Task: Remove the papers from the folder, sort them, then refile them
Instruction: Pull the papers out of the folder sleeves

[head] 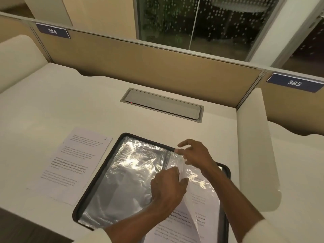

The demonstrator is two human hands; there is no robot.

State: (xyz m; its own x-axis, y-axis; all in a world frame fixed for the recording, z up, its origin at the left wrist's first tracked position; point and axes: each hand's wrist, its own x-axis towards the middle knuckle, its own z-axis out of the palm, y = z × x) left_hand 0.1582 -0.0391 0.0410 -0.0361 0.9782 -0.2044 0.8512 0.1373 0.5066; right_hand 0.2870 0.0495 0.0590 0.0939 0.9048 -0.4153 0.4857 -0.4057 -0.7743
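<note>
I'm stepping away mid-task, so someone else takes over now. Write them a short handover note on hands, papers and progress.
Left hand pinches the clear plastic sleeve at its inner edge; right hand pinches its top corner.
The open black-rimmed folder lies on the white desk.
Done: one printed white sheet lies out, left of the folder.
Left: pull the printed pages from the folder's right side, sort, refile.

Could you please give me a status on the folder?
Left hand and right hand both pinch clear plastic sleeve. Black-rimmed folder open; one printed white sheet out on white desk. Nothing blocking.
</note>
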